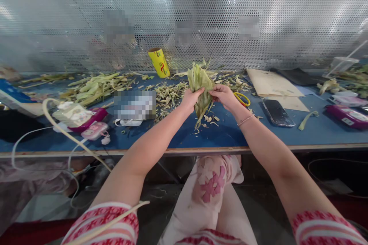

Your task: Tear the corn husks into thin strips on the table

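Observation:
Over the middle of the table, a bundle of pale green, dry, leafy plant [201, 84] is held upright between my two hands. My left hand [190, 98] grips its left side with the thumb across the front. My right hand [223, 95] pinches the right edge of the bundle. Its lower tip hangs over small dry scraps on the blue table [184, 141]. Behind and around it lies a loose heap of shredded plant bits [169, 95]. Close to my right wrist are yellow loop handles [243, 99], apparently of scissors, with the rest hidden.
Long green plant strips [94, 86] are piled at the left. A yellow cardboard tube [159, 63] stands at the back, before a perforated metal panel [207, 4]. A black phone [277, 113] and brown paper sheets [273, 82] lie right. Cables [47, 103] loop at the left.

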Demonstrator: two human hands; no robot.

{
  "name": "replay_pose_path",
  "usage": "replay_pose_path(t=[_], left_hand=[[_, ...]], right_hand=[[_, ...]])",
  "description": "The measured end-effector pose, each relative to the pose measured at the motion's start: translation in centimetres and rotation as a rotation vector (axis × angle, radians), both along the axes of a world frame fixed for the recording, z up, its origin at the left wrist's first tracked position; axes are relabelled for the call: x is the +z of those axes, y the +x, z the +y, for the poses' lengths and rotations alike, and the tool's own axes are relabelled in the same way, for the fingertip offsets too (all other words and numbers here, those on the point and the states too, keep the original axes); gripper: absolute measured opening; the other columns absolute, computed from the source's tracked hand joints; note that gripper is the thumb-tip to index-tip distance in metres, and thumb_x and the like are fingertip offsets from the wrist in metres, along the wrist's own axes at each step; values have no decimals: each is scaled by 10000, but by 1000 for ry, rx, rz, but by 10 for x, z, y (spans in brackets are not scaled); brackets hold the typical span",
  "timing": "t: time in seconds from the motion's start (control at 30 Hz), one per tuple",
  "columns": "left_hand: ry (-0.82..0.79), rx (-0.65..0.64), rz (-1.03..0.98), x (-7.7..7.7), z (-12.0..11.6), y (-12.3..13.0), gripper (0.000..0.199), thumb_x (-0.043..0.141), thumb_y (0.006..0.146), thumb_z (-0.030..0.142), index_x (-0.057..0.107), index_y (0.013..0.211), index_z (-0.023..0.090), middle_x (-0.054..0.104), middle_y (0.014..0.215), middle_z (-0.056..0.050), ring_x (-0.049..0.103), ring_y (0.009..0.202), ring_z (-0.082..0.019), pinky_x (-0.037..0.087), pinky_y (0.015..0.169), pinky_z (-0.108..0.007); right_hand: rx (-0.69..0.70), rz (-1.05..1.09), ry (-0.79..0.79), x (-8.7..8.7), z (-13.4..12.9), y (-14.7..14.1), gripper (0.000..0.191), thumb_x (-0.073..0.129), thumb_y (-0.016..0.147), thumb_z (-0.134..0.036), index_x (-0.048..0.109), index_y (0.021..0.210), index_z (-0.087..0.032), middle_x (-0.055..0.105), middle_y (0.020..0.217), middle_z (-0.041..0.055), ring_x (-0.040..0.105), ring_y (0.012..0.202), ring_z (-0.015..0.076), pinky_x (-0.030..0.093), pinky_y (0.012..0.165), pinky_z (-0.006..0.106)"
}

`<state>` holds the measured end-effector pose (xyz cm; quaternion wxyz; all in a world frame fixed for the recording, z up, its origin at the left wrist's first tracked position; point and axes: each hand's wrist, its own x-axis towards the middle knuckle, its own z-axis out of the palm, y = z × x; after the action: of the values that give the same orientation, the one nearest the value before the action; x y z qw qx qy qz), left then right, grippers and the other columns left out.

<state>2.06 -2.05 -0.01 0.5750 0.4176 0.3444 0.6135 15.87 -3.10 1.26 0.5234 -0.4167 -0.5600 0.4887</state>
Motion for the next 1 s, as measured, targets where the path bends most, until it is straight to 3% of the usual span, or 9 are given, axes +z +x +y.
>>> replay_pose_path(t=[0.17,0.37,0.57,0.67,0.8,0.87,0.93,1.0], left_hand=[[-65,78,-13,5,3,-4,110,695,648,98,624,721,140,648,592,-9,682,698,-202,538,694,-307],[-127,184,-146,13,13,-18,160,701,665,104,572,741,159,595,584,22,627,583,-139,533,676,-282],[-146,375,-259,14,24,-28,154,666,728,99,563,805,183,617,670,32,621,599,-112,526,674,-264],[-126,472,-279,12,33,-38,118,665,749,135,569,800,181,611,681,30,614,597,-112,527,683,-275],[-98,491,-241,10,42,-50,131,708,735,218,590,773,177,610,664,19,635,641,-138,526,703,-288],[-110,450,-235,9,44,-51,135,716,732,221,606,798,181,628,672,15,649,671,-144,527,724,-283],[-149,360,-237,9,42,-50,129,709,735,203,610,813,178,641,663,11,656,666,-142,531,737,-277],[-195,247,-216,11,38,-47,130,707,731,196,608,809,166,644,636,5,659,637,-145,537,728,-277]], right_hand=[[-80,27,-136,7,2,7,296,800,639,-230,508,622,-183,573,502,-41,557,464,93,510,490,225],[-229,145,-125,16,8,25,178,655,737,-112,516,648,-176,573,513,-30,557,463,96,501,481,217],[-376,307,-21,18,20,48,172,651,734,-130,507,653,-180,565,543,-32,547,477,92,429,431,183],[-528,456,67,17,31,71,190,608,779,-128,476,654,-183,505,531,-54,499,456,68,366,403,162],[-767,675,229,16,47,100,262,564,859,-160,391,667,-205,448,583,-82,471,483,39,431,491,146],[-823,680,267,15,48,101,266,537,878,-149,390,665,-205,450,601,-79,498,535,33,474,578,141],[-719,518,160,12,44,93,266,526,866,-100,421,642,-195,475,596,-68,523,570,30,488,620,137],[-326,208,-88,9,36,78,244,621,814,-134,463,639,-196,535,611,-50,566,607,60,511,613,172]])
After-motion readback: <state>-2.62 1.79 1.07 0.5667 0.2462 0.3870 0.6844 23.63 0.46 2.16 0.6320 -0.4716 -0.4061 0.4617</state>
